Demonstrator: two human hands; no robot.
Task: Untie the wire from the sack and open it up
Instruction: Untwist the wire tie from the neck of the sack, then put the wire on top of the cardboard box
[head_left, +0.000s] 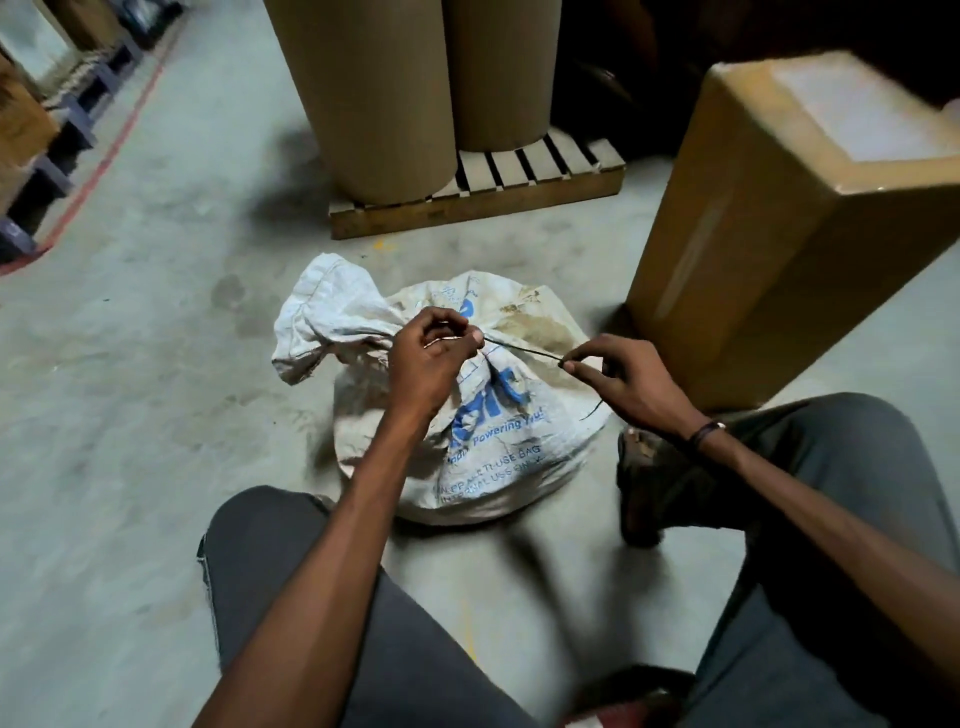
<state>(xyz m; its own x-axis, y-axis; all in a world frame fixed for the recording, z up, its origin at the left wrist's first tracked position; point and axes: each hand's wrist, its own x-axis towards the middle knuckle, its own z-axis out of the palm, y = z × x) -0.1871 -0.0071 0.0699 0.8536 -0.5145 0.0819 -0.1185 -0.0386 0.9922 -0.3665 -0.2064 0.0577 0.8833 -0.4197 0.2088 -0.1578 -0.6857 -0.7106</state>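
Knees: two, in grey trousers, splaying either side of the sack (467, 415), with a dark shoe (654, 483) just beside the sack's right edge.
Hands: two, both bare, both working at the neck of the sack.
Left hand (431, 353): fingers are curling tight at the gathered neck, pinching one end of the wire (524, 351).
Right hand (618, 379): thumb and forefinger are closing on the wire further along, pulling it taut between the hands; a loose tail is hanging below the palm. A dark band is sitting on the wrist.
Sack: one, white woven with blue print, sitting on the concrete floor (156, 364) between the knees, neck bunched and its flap flopping to the left.
Wire: one thin dark strand, running from the neck out to the right.
Box (769, 218): one tall carton, standing near the sack's right side, crowding that edge.
Open room: bare floor is stretching wide to the left of the sack.
Pallet (478, 208): one, beyond the sack, a strip of floor between them.
Rolls (363, 88): two big brown ones, standing upright on the pallet.
Far left: a red line (104, 161) is running along the floor beside dark racking.
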